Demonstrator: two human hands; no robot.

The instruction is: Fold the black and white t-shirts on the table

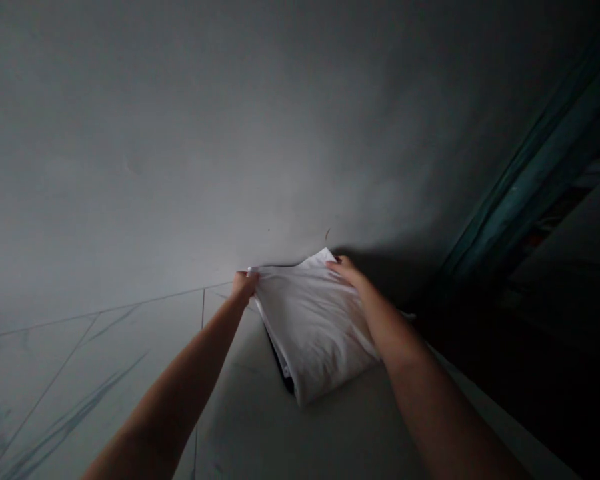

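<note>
A white cloth garment (pixel 315 323), folded in layers and lightly wrinkled, lies close to the wall; its exact kind cannot be made out. My left hand (pixel 245 283) pinches its far left corner. At the far right corner, which is lifted a little, my right hand (pixel 345 268) grips the fabric between thumb and fingers. Along the garment's left side a dark edge (pixel 281 363) shows from beneath the white layers. What lies under the cloth is mostly hidden.
A plain grey wall (pixel 205 147) rises behind the garment. Marble-patterned floor tiles (pixel 80 387) with dark veins spread to the left. On the right stands a teal door frame or curtain (pixel 515 193), with deep shadow beside it.
</note>
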